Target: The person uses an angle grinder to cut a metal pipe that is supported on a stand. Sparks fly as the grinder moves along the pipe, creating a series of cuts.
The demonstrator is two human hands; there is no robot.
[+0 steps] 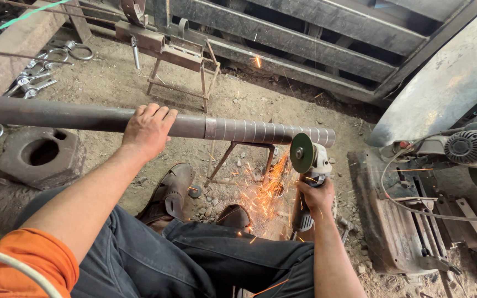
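A long dark steel pipe [56, 115] lies crosswise on a low metal stand [238, 157]. Its right end [271, 132] is shiny and scored with several ring cuts. My left hand [148, 129] rests on top of the pipe and grips it near the middle. My right hand [316, 197] holds an angle grinder [311, 165] upright by its body. The green disc [302, 153] sits just under the pipe's right end, and orange sparks [263, 193] fly down and left toward my sandalled feet [169, 193].
A second metal stand with a clamp [172, 52] stands behind the pipe. A heavy block with a hole [42, 156] lies at left, shackles [45, 69] beyond it. A chop saw and rusty base [420, 204] sit at right. Steel beams [305, 41] line the back.
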